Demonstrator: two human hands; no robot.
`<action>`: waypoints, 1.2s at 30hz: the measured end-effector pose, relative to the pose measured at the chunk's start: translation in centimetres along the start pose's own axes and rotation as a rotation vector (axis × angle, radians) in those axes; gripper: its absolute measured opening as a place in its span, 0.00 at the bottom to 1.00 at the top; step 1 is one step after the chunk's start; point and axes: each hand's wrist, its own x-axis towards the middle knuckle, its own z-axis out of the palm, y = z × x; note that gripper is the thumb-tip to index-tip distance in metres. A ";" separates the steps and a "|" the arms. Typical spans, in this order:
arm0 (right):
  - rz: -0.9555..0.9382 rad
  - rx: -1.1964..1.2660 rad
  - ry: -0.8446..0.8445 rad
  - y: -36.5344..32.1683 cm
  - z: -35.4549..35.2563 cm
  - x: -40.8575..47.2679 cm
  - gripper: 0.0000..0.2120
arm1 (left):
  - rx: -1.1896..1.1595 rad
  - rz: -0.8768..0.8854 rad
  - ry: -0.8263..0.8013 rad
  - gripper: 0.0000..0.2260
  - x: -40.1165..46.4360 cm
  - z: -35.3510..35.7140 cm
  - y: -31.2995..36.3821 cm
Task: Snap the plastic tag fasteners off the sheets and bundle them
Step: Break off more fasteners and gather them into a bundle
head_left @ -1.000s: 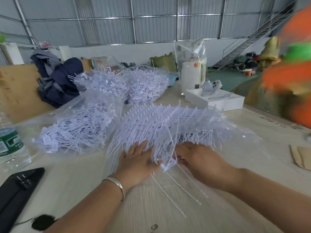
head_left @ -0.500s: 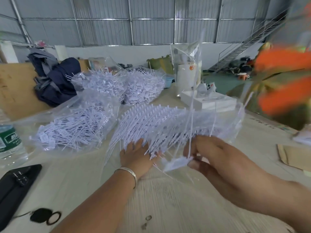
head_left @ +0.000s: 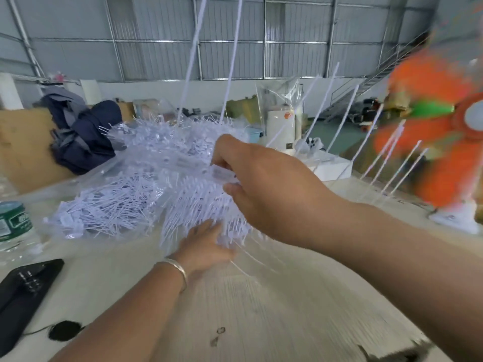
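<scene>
Pressing flat on the near edge of the fastener sheets: left hand, fingers spread open and laid on the white strands, pinning them to the pale worktop, grasping nothing. Beside the left forearm, a black case and a small round black object; further left, a water bottle.

Raised above and just beyond: right hand, fingers closed in a pinch on the flat head end of a strip of fasteners, long thin tails fanning up and to the right across the view. Judged as mid-snap, pulling a row away from the pinned sheets.

Behind and left of the hands, loose fasteners heaped in a clear bag; beyond that, another large bagged heap. Whether any of these are bundled cannot be told. Plenty apparently snapped already, yet a thick stack of sheets left under the left hand, so somewhere in the middle by this reckoning.

Farther back: dark clothing, a white box, a blurred orange toy at right.
</scene>
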 end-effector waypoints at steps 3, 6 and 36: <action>-0.038 -0.059 0.040 0.0 -0.3 0.8 0.18 | -0.325 0.053 0.060 0.27 -2.0 -3.9 -0.1; -0.133 -0.210 0.103 0.1 0.3 2.2 0.17 | -0.899 -0.075 0.153 0.13 -4.0 -8.5 0.5; 0.166 -0.355 -0.452 8.8 8.5 -5.3 0.30 | -1.214 -0.118 -0.267 0.13 -3.4 -5.8 -6.2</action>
